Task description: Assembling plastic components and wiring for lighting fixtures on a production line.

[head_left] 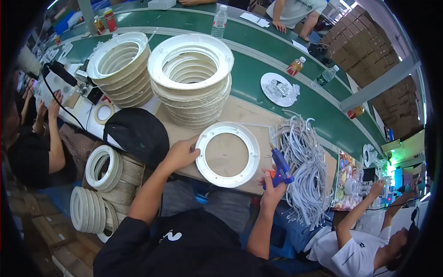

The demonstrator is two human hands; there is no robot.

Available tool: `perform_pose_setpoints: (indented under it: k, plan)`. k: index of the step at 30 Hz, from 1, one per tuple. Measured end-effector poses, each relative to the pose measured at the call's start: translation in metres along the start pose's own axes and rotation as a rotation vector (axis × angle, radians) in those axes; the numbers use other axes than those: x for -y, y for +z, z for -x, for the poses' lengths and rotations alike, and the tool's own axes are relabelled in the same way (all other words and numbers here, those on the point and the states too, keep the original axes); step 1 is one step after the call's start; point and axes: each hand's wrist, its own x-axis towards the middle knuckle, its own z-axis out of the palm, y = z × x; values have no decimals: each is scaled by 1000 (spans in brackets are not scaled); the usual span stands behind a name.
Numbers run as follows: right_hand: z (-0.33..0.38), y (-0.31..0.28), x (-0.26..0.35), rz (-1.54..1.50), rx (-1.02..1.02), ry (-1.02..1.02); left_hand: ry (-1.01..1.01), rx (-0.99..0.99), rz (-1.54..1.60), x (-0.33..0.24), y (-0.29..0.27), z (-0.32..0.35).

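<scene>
A white ring-shaped frame [250, 173] lies on the brown board in front of me, with small holes around its flat face. My left hand [181, 154] pinches its left rim between thumb and fingers. To the right of the ring, my right hand [273, 188] grips a blue glue gun [282, 167] with an orange trigger; its nozzle points up and away from me. Just beyond the gun lies a big bundle of white cables [304, 166]. Behind the ring rises a tall stack of similar white rings [191, 99].
A second ring stack [122, 83] stands at the far left, behind a black cap [138, 134]. More rings [104, 171] fill a box at lower left. A white plate [269, 83] of clear parts and a water bottle [219, 22] stand on the green conveyor [249, 76]. Co-workers sit on both sides.
</scene>
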Motion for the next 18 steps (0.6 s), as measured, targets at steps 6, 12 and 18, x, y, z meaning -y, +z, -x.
perform_pose_setpoints:
  k: [6,12,18]
  plan:
    - [-17,-7,-40,100,-85,28,48,-48,82,-3,-4,-4]
    - [-36,-2,-65,565,-84,-294,8,2,142,-4,-1,-7]
    - [-25,5,-57,719,-90,-400,23,-28,144,9,0,-4]
